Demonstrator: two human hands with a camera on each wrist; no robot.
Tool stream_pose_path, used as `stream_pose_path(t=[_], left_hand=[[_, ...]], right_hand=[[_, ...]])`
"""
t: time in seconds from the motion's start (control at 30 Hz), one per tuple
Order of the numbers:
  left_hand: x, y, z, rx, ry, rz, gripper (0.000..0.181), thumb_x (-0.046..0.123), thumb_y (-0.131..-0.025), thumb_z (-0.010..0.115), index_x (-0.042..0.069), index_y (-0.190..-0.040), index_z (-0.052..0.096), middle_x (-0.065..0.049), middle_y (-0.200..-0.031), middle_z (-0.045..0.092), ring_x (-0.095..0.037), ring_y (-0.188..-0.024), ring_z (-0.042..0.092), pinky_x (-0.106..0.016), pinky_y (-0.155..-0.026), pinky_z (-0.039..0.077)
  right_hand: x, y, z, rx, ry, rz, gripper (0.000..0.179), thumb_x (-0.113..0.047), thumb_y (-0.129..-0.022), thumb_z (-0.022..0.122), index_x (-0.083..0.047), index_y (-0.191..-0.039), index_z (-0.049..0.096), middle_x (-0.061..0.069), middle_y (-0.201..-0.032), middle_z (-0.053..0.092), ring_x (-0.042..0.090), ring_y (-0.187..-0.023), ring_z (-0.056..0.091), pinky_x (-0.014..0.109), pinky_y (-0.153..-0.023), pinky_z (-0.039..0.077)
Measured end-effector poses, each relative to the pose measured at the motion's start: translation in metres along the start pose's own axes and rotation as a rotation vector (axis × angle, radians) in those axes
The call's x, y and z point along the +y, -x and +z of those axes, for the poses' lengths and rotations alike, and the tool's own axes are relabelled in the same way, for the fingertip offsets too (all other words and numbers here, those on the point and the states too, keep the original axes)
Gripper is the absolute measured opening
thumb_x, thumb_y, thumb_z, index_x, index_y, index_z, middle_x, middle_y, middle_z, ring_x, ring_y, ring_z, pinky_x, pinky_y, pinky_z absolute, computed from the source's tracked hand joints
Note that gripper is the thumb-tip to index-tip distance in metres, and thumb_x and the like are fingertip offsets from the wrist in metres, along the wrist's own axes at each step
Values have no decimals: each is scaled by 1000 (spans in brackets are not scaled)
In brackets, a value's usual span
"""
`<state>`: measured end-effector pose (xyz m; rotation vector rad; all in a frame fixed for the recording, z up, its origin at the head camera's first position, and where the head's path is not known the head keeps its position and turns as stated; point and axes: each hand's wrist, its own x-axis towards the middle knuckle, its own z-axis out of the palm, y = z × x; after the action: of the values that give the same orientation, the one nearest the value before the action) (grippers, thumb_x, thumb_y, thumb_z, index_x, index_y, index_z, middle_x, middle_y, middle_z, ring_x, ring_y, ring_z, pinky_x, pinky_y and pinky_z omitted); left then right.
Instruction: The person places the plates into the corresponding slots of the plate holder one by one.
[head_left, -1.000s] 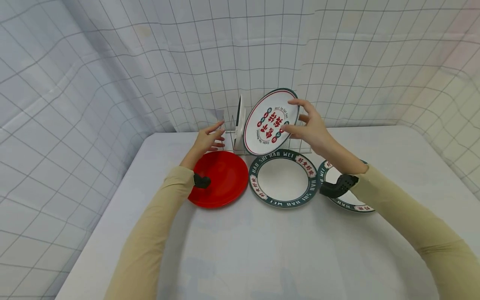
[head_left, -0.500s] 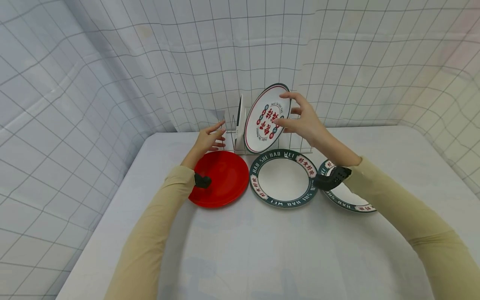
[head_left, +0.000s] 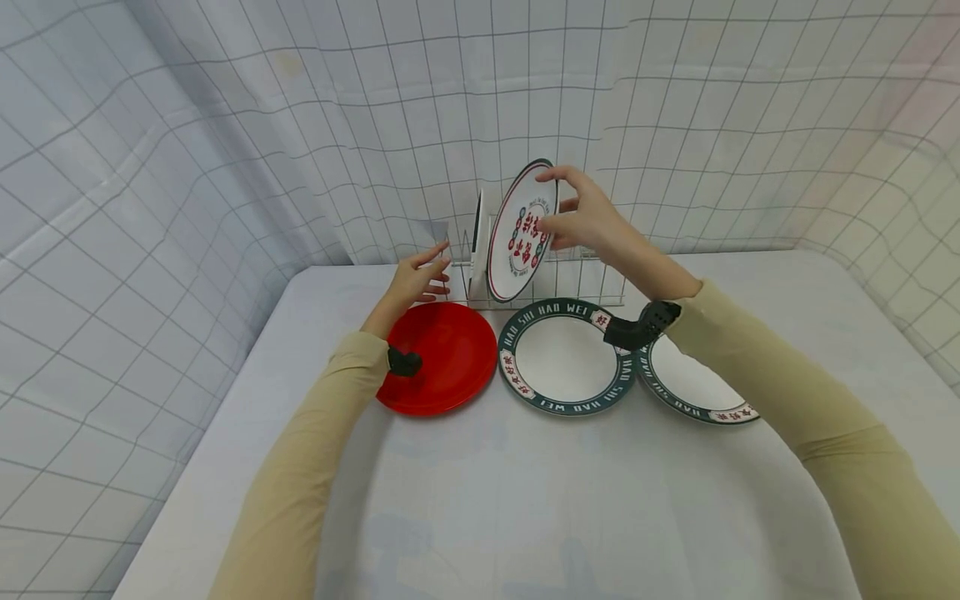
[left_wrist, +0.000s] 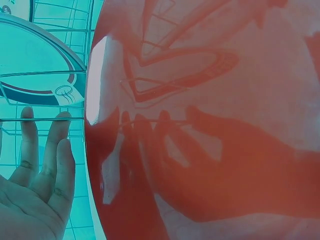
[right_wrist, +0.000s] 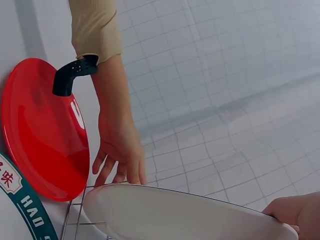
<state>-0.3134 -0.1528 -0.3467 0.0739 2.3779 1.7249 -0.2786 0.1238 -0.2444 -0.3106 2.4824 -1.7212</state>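
wire rack (head_left: 600, 302): upright plate (head_left: 482, 246) inside | printed plate (head_left: 517, 242): tilted just right of that, upper-right rim between right thumb and fingers | right hand (head_left: 591, 215): pinching that rim | left hand (head_left: 414, 280): fingers loosely extended at a rack wire, apart from printed plate

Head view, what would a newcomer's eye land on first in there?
Probably the bright red plate, lying on the white table to the left of a green-rimmed plate. Next, likely the tilted plate with red writing in its middle, held by the right hand at the wire rack near the back.
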Motion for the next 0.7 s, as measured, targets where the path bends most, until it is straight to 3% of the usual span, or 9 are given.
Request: stream_pose_path(t=[0.17,0.3,0.53,0.7], left_hand=[[2,2,1,0,-12,-1,49,24,-101,49,20,-148,38,-36,-126,54,-46,-109,60,-56,-98,46],[-3,-3,0,3,-3,-3,49,27,-101,50,23,-148,39,-36,-126,55,-46,-108,61,-56,-97,47],[-21,-17,-3,29,-50,33,48,32,-100,50,28,-147,40,-32,-124,59,-18,-81,73,-46,-88,54],[-24,-19,-3,37,-52,39,47,34,-100,51,30,-146,42,-30,-122,60,-19,-82,73,-46,-89,54]], right_hand=[[-12,-10,-1,-50,46,35,60,-1,-90,58,-20,-143,36,19,-118,51,21,-80,65,26,-67,58],[-18,-17,-1,-75,63,58,60,-1,-91,57,-20,-144,34,25,-123,54,19,-72,67,27,-67,58],[-27,-27,1,-87,105,67,59,-5,-91,56,-21,-144,34,24,-116,59,16,-63,68,28,-68,59],[-32,-34,3,-100,163,84,58,-8,-93,54,-21,-145,32,18,-116,57,14,-59,66,24,-64,57]])
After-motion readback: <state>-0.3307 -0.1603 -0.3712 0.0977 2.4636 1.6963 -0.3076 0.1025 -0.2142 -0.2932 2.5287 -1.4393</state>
